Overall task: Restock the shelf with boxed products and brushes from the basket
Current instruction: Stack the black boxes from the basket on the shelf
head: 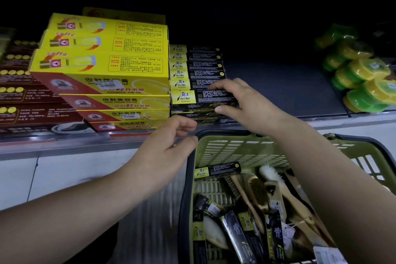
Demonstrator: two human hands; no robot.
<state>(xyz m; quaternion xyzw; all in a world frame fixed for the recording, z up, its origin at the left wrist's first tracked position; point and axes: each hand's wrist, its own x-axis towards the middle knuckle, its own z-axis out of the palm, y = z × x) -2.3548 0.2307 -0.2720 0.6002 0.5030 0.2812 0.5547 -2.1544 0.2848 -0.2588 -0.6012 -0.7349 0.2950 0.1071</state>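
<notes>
Black box [203, 97]: a long, flat-sided carton of glossy black card with a yellow panel at its left end. It lies at the front of the shelf [289, 92], on top of two like cartons.
Long axis: we read it as running left to right along the shelf front. The yellow panel points toward the yellow boxes [102, 64] and the black end toward the right hand.
Right hand [242, 103]: it pinches the right end of the black box, with curled fingers over the top and the thumb against the front face.
Left hand [165, 150]: it holds nothing. Its fingers are loosely bent, and it is just below the shelf lip, near the basket rim.
Stack of black boxes [196, 66]: like cartons in a stepped row behind the held one — all with long axes parallel and yellow ends to the left.
Yellow boxes: larger flat cartons of smooth printed card, stacked in steps and touching the black stack on its left.
Basket [235, 150]: olive plastic lattice with a dark rim, below the shelf edge.
Basket contents: one boxed carton [216, 170] lies crosswise, and wooden-handled bristle brushes [257, 193] and further black cartons lie at mixed angles.
Round packs [362, 75]: green and yellow discs in shiny wrap, piled at the shelf's right — well apart from the cartons.
</notes>
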